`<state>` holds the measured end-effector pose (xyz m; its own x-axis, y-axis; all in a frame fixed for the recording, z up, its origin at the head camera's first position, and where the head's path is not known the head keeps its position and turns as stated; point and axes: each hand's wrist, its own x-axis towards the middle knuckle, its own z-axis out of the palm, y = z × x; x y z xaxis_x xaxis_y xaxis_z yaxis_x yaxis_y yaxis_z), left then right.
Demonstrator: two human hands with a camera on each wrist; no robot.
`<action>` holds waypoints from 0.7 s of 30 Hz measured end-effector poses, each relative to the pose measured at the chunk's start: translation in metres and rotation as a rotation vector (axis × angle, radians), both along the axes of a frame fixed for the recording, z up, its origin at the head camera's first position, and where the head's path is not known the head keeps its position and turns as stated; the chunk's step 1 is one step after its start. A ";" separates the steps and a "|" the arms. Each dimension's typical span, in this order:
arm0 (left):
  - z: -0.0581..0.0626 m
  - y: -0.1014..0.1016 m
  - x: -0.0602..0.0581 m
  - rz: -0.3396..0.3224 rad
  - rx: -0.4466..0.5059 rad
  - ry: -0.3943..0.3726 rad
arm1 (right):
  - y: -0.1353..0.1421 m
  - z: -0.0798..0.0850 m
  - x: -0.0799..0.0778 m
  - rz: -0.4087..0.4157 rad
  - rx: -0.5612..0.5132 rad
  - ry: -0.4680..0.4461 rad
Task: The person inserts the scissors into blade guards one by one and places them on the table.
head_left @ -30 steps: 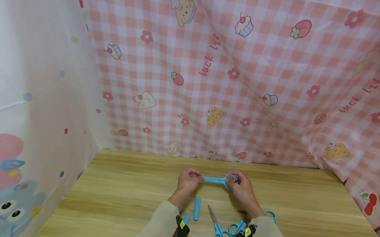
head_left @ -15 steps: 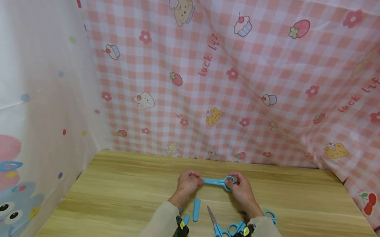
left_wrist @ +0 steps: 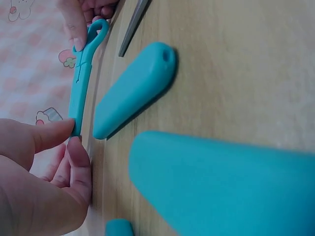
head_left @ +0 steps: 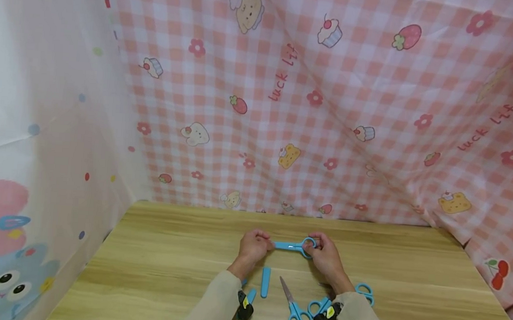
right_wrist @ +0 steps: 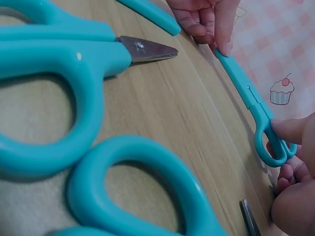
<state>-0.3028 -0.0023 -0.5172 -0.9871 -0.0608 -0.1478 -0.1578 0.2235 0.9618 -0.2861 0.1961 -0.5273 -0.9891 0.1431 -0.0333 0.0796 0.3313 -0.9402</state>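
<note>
A pair of light blue scissors (head_left: pixel 305 253) is held level above the table, its blades inside a matching blade cover (head_left: pixel 283 245). My left hand (head_left: pixel 253 247) pinches the tip of the cover between thumb and fingers, as the left wrist view shows up close. With thumb and fingers, my right hand (head_left: pixel 327 256) grips the scissors' handles at the finger loops. In the right wrist view the cover (right_wrist: pixel 236 76) sits right up against the handles (right_wrist: pixel 261 120), and no blade metal shows between them.
On the wooden table (head_left: pixel 163 253), a loose blue cover (head_left: pixel 265 282) lies between my forearms, beside bare-bladed scissors (head_left: pixel 295 314). More scissors (head_left: pixel 365 293) lie under and beside my right wrist. Other covers (head_left: pixel 251 296) are partly hidden by my left wrist. A pink checked cloth (head_left: pixel 259 130) hangs behind.
Both hands keep their hold on the covered scissors and barely move. The view shifts slightly; the things on the table stay put.
</note>
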 end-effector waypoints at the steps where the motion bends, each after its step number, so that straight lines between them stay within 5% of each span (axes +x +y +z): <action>1: 0.000 0.000 0.000 0.000 -0.011 0.005 | 0.000 0.000 0.000 -0.001 0.004 -0.005; 21: -0.003 0.005 0.003 0.040 -0.189 0.089 | -0.006 -0.002 0.001 -0.043 0.091 0.005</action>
<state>-0.3003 0.0024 -0.5198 -0.9920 -0.1189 -0.0428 -0.0870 0.3965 0.9139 -0.2852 0.1906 -0.5290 -0.9822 0.1873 -0.0133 0.0908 0.4114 -0.9069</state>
